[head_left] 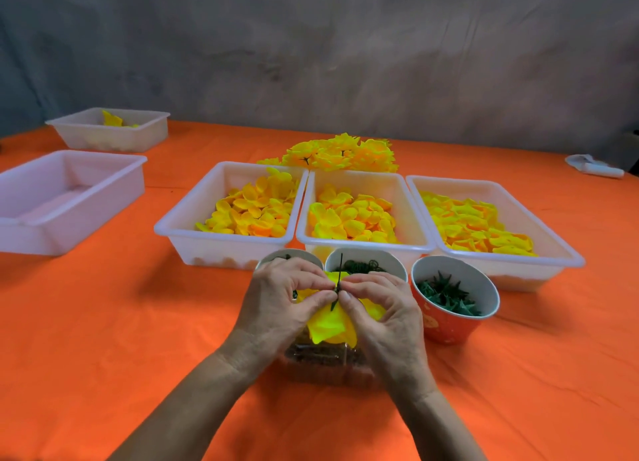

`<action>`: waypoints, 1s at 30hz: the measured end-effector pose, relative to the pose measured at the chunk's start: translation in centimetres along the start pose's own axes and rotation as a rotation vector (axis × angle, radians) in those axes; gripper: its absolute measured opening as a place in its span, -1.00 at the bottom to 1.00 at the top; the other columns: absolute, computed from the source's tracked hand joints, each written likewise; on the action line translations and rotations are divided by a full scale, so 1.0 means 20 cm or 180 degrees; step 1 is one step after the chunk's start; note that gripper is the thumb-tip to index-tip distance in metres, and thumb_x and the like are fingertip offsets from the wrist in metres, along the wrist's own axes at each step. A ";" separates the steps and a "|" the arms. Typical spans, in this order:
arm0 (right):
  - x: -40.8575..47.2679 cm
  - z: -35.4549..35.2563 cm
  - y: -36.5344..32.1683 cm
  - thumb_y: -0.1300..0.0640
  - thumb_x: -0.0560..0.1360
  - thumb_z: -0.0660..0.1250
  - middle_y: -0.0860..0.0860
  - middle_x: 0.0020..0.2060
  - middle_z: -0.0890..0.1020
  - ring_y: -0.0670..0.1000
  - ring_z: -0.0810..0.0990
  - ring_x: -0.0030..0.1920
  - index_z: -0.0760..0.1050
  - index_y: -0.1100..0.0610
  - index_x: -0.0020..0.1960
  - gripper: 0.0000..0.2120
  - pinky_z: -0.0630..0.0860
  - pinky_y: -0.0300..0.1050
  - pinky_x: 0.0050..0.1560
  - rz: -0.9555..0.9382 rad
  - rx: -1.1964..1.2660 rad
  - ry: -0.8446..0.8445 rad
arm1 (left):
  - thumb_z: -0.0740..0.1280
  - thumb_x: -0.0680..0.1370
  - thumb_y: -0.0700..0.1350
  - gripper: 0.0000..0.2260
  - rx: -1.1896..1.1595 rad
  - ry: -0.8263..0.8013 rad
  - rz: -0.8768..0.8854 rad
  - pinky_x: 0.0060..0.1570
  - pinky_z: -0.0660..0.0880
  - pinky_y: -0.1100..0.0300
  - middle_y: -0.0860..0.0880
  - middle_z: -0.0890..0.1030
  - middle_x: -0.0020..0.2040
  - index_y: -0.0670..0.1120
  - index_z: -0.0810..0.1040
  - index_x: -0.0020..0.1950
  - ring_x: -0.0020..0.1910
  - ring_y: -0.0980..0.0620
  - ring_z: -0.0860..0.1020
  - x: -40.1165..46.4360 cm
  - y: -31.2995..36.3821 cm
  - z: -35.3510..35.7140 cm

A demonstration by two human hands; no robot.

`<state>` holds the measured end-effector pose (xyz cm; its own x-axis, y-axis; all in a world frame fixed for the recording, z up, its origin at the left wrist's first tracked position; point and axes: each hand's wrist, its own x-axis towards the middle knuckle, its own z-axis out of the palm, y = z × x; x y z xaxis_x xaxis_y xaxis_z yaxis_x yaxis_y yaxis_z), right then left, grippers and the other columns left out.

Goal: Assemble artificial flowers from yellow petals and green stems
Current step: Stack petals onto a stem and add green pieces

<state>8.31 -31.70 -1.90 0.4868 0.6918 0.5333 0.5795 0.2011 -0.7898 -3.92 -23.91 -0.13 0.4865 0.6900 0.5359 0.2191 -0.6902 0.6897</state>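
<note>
You are sitting at a craft assembly station, something like a small handwork workshop rather than a home room. The table (103,322) in front of you is wearing a plain orange cover, and a grey draped backdrop (311,52) is hanging behind it. Parts are lying sorted for piecework: three white plastic trays (179,234) are holding loose yellow petals (252,211), paper cups (453,326) are holding small green pieces, and a heap of finished yellow flowers (342,153) is piling up behind the trays. Two more white bins (69,225) are standing off to your left side.
</note>
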 end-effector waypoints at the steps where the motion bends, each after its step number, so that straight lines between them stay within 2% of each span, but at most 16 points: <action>1: 0.00 0.00 0.00 0.27 0.36 0.50 -0.17 -0.17 0.64 0.03 0.54 0.08 0.65 0.00 -0.20 -0.83 0.45 -0.01 0.16 -0.0022 0.0002 -0.0013 | 0.50 0.35 -0.14 -0.92 0.0064 0.0007 0.0055 0.02 0.47 0.08 0.06 0.64 -0.20 -0.10 0.72 -0.19 -0.12 0.07 0.58 0.00 0.00 0.00; 5: 0.00 0.02 0.03 0.16 0.36 0.47 -0.21 -0.18 0.63 0.04 0.55 0.05 0.63 -0.06 -0.18 -0.88 0.49 0.03 0.11 -0.0243 0.0010 0.0148 | 0.43 0.34 -0.05 -0.88 0.0170 -0.0007 0.0194 0.02 0.46 -0.07 0.11 0.63 -0.19 -0.07 0.71 -0.21 -0.13 0.05 0.57 0.00 -0.02 0.01; 11: -0.02 0.06 0.09 0.11 0.37 0.43 -0.29 -0.18 0.60 0.08 0.55 0.02 0.62 -0.07 -0.14 -0.89 0.52 0.10 0.01 -0.0459 -0.0021 0.0410 | 0.43 0.36 -0.11 -0.92 0.0057 0.0110 0.0302 -0.05 0.45 0.03 0.08 0.62 -0.19 -0.10 0.69 -0.23 -0.11 0.16 0.48 -0.01 -0.06 0.04; 17: -0.01 0.01 0.02 0.11 0.37 0.47 -0.16 -0.18 0.65 0.08 0.53 0.05 0.68 0.02 -0.16 -0.94 0.48 0.13 0.06 -0.0346 -0.0297 0.0168 | 0.44 0.36 -0.07 -0.90 0.0324 0.0056 0.0282 0.02 0.44 -0.08 0.05 0.64 -0.18 -0.07 0.71 -0.20 -0.09 0.01 0.54 -0.02 -0.03 0.01; 19: 0.01 -0.02 -0.01 0.17 0.35 0.52 -0.11 -0.17 0.67 0.08 0.52 0.07 0.69 0.06 -0.16 -0.92 0.44 0.05 0.12 -0.0269 -0.0356 -0.0017 | 0.47 0.40 -0.09 -0.93 0.0161 0.0065 0.0094 0.03 0.45 0.04 0.07 0.63 -0.16 -0.05 0.71 -0.16 -0.04 0.04 0.54 -0.03 -0.02 0.00; 22: 0.05 -0.05 -0.05 0.19 0.34 0.52 -0.09 -0.14 0.66 0.04 0.49 0.10 0.69 0.08 -0.14 -0.89 0.39 -0.13 0.14 -0.0169 -0.0374 -0.0267 | 0.46 0.43 -0.17 -0.93 -0.0243 0.0414 -0.0203 -0.15 0.44 0.41 0.14 0.62 -0.15 -0.02 0.70 -0.15 -0.05 0.20 0.54 -0.08 -0.01 -0.02; 25: 0.09 -0.07 -0.06 0.19 0.35 0.51 -0.06 -0.11 0.66 -0.01 0.49 0.11 0.69 0.10 -0.14 -0.91 0.38 -0.23 0.16 0.0043 -0.0241 -0.0557 | 0.45 0.44 -0.20 -0.90 -0.0350 0.0524 -0.0389 -0.16 0.45 0.34 0.12 0.63 -0.17 0.00 0.68 -0.22 -0.08 0.15 0.57 -0.10 -0.02 -0.05; 29: 0.11 -0.06 -0.05 0.22 0.36 0.50 -0.01 -0.11 0.67 0.02 0.55 0.10 0.69 0.13 -0.17 -0.94 0.46 -0.04 0.17 0.0233 -0.0005 -0.0923 | 0.52 0.36 -0.20 -0.89 -0.0458 0.0448 -0.0372 -0.23 0.43 0.50 0.09 0.62 -0.14 -0.02 0.69 -0.18 -0.07 0.27 0.55 -0.10 0.00 -0.05; 30: 0.12 -0.06 -0.04 0.23 0.36 0.50 0.00 -0.13 0.68 0.02 0.57 0.07 0.69 0.14 -0.18 -0.96 0.47 0.01 0.16 0.0231 0.0087 -0.0973 | 0.53 0.33 -0.18 -0.87 -0.0504 0.0385 -0.0369 -0.25 0.45 0.48 0.06 0.61 -0.12 -0.05 0.69 -0.15 -0.05 0.29 0.54 -0.10 0.01 -0.04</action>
<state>9.75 -31.07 0.31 0.3048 0.8806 0.3627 0.5307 0.1592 -0.8325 -5.56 -25.21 -0.69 0.3589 0.7903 0.4966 0.1274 -0.5685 0.8127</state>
